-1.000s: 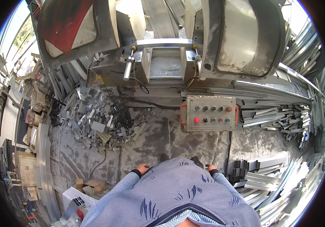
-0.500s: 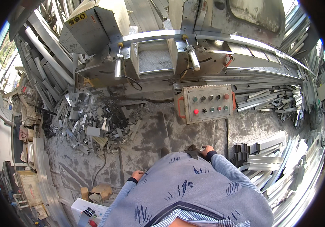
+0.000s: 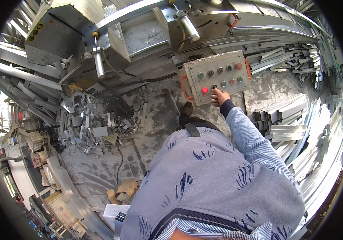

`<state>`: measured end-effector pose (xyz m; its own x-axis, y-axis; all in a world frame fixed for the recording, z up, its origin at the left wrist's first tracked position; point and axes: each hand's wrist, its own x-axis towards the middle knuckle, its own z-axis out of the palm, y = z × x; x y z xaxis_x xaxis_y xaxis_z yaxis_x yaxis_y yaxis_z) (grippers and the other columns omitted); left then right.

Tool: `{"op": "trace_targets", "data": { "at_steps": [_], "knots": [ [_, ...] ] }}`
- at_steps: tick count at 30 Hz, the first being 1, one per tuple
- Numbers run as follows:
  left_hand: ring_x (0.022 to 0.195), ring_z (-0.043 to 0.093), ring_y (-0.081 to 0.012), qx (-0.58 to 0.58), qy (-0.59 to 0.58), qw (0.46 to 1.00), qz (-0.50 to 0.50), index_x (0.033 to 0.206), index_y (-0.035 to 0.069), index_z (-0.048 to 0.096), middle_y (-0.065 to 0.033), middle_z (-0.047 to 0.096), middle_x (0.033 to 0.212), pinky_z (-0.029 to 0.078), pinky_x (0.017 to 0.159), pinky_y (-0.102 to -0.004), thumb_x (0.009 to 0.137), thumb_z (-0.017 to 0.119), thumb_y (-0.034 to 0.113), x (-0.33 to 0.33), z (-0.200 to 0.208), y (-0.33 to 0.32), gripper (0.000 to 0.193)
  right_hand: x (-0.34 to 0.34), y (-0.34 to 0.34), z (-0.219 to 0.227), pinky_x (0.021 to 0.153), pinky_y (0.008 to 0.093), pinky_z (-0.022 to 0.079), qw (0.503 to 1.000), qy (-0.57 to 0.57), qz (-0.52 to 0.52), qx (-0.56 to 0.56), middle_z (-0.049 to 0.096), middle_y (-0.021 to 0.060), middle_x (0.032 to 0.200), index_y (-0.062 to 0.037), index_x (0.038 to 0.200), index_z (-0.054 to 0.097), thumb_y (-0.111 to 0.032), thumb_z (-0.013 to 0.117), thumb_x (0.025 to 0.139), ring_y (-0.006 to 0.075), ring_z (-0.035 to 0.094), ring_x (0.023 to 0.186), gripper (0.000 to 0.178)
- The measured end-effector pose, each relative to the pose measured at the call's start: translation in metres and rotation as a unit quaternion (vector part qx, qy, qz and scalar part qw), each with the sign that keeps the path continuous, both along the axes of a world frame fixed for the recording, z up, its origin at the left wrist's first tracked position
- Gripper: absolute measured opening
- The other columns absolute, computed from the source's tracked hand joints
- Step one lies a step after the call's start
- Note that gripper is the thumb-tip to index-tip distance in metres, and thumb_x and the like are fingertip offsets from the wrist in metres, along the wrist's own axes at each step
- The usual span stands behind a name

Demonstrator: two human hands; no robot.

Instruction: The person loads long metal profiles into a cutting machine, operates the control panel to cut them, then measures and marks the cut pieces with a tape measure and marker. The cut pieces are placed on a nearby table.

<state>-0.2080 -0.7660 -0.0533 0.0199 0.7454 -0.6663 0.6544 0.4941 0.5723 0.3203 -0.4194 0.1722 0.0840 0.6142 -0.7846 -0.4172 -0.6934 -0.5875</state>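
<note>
A grey control box (image 3: pixel 219 77) with two rows of coloured buttons and black knobs stands in front of me, an orange handle at each end. My right hand (image 3: pixel 220 98) reaches to its lower row. The fingers are bent and closed at a small black selector knob (image 3: pixel 214 86), partly covering it. Just left of that knob a red button (image 3: pixel 205 90) glows. My left hand is hidden beside my body, behind the grey patterned apron (image 3: pixel 203 168).
Beyond the box stands a cutting machine with a metal housing (image 3: pixel 57 34) and air cylinders (image 3: pixel 188 27). Aluminium offcuts (image 3: pixel 95 120) are heaped on the floor at left. Stacked profiles (image 3: pixel 285 128) lie at right. A cable (image 3: pixel 120 162) crosses the floor near cardboard pieces (image 3: pixel 127 187).
I have stepped closer to the control box. My right hand has moved from beside my waist up to the knob. My left hand has gone out of sight.
</note>
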Motion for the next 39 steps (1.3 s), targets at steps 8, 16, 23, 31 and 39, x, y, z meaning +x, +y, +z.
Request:
{"op": "trace_targets", "data": {
  "at_steps": [8,16,23,31,39],
  "knots": [
    [0.107,0.071,-0.0273,-0.012,0.018,1.000,0.006,0.115,0.009,0.074,-0.0127,0.075,0.112,0.054,0.093,-0.0374,0.089,0.070,0.026,-0.005,0.064,0.114,0.031,-0.006,0.015,0.004,0.046,0.0320,0.041,0.992,0.030,-0.080,-0.098,0.050,-0.0055,0.063,-0.0159,0.087,0.061,-0.041,0.067,0.089,0.0136,0.047,0.048,0.026],
    [0.102,0.072,-0.0234,0.126,-0.002,0.992,-0.021,0.118,0.004,0.071,-0.0142,0.075,0.109,0.056,0.090,-0.0347,0.090,0.070,0.018,0.096,0.239,0.370,0.031,0.004,0.004,0.007,0.040,0.0261,0.029,0.991,0.103,-0.068,-0.057,0.044,-0.0050,0.060,-0.0126,0.083,0.055,-0.027,0.069,0.091,0.0090,0.039,0.044,0.022],
    [0.107,0.069,-0.0277,0.359,-0.055,0.918,-0.159,0.116,0.003,0.069,-0.0146,0.071,0.116,0.054,0.093,-0.0371,0.086,0.070,0.012,0.148,0.348,0.573,0.032,0.015,-0.068,-0.013,0.041,0.0258,0.026,0.971,0.039,-0.233,-0.023,0.044,-0.0028,0.063,-0.0107,0.089,0.052,-0.015,0.066,0.092,0.0082,0.038,0.046,0.015],
    [0.131,0.050,-0.0403,0.505,0.214,0.771,-0.323,0.132,0.001,0.060,-0.0240,0.053,0.143,0.041,0.112,-0.0477,0.074,0.086,0.031,0.115,0.356,0.847,0.071,-0.097,-0.236,-0.022,0.044,0.0290,0.042,0.831,-0.172,-0.507,-0.153,0.063,0.0056,0.074,-0.0050,0.092,0.062,-0.020,0.066,0.090,0.0143,0.057,0.052,0.015],
    [0.139,0.045,-0.0390,0.426,0.294,0.746,-0.418,0.155,0.000,0.034,-0.0233,0.047,0.151,0.036,0.115,-0.0452,0.083,0.074,0.047,0.128,0.332,0.957,0.095,-0.404,-0.269,-0.021,0.071,0.0374,0.058,0.756,-0.147,-0.512,-0.381,0.075,0.0130,0.076,-0.0026,0.086,0.076,-0.026,0.072,0.076,0.0237,0.073,0.069,0.026]
  ]
}}
